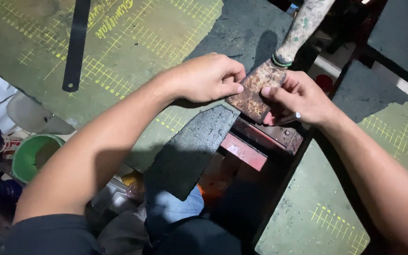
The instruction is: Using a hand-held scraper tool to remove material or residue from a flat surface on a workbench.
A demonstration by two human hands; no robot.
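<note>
Pinching rusty scraper blade (256,97): left hand (206,78) fingers clamped on edge, right hand (301,97) fingers clamped opposite.

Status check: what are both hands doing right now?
Left hand and right hand both pinch the rusty scraper blade. Red metal block sits just below.

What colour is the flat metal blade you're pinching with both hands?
Rusty brown with pale speckles: the blade, seen best in the head view.
</note>
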